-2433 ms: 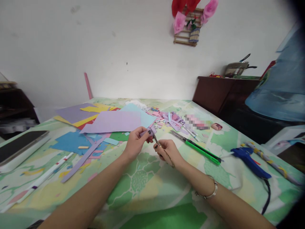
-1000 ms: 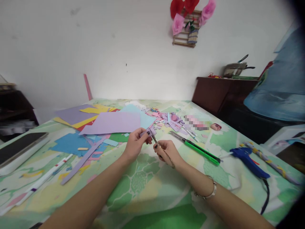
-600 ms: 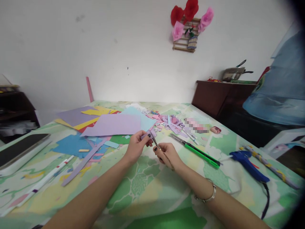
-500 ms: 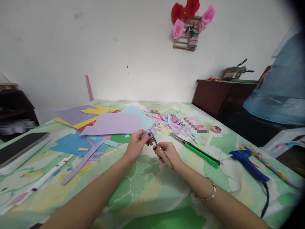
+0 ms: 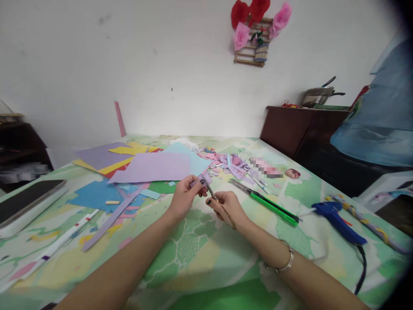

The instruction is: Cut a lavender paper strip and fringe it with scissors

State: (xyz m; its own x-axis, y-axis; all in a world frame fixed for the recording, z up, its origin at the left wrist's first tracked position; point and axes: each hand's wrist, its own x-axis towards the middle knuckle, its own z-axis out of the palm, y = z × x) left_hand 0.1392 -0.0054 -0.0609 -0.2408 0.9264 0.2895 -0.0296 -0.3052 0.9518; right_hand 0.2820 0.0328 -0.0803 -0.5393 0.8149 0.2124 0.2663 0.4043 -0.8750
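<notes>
Between the thumb and fingers of my left hand [image 5: 187,193] is a small piece of purple paper [image 5: 204,178]. My right hand [image 5: 229,208] is closed around the handles of a pair of scissors [image 5: 211,191], whose blades point up and left at the paper. The blades meet the paper's edge; whether they are apart there is too small to tell. Just beyond my hands lie a large lilac sheet [image 5: 155,167] and a heap of purple paper scraps [image 5: 235,163]. A green utility knife [image 5: 274,207] with its blade out rests right of my right hand.
A blue glue gun [image 5: 338,221] with a black cord lies at the right, beside a wrapped stick [image 5: 368,221]. Blue paper [image 5: 93,196], a long purple strip [image 5: 111,221] and white sticks [image 5: 61,239] spread over the left. A dark phone [image 5: 30,200] lies at the left edge.
The view has shifted very slightly. Both hands keep nearly the same place and hold, with the scissors still at the purple paper.
</notes>
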